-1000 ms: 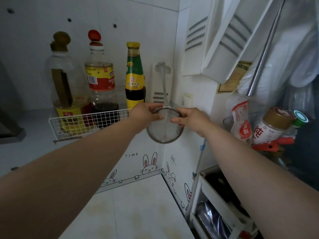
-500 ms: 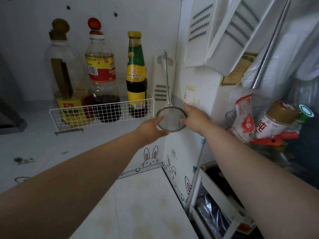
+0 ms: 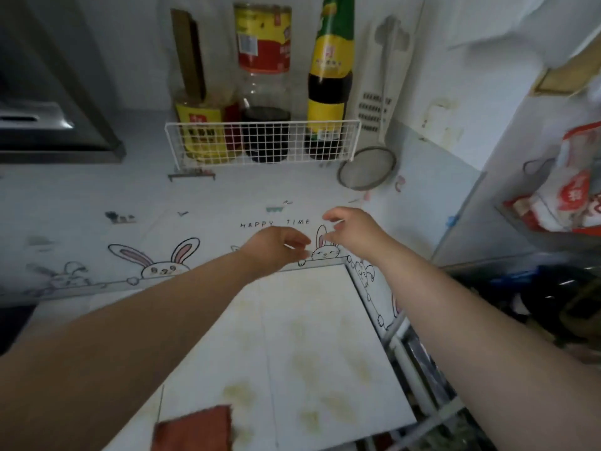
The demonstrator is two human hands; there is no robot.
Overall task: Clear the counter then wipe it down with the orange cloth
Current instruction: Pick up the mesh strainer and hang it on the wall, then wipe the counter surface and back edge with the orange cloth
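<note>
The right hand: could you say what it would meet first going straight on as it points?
Likely the pale rabbit-sticker wall below the white wire rack, clearing the left hand; depth unclear.

Beyond the fingers (image 3: 330,217), the wire rack (image 3: 260,124) and hanging strainer (image 3: 367,172) obstruct the wall. Below the fingers, the counter (image 3: 318,320) surface offers free passage.

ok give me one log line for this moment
mesh strainer hanging on wall | left grip open, empty | right grip open, empty | orange cloth on counter, untouched
</note>
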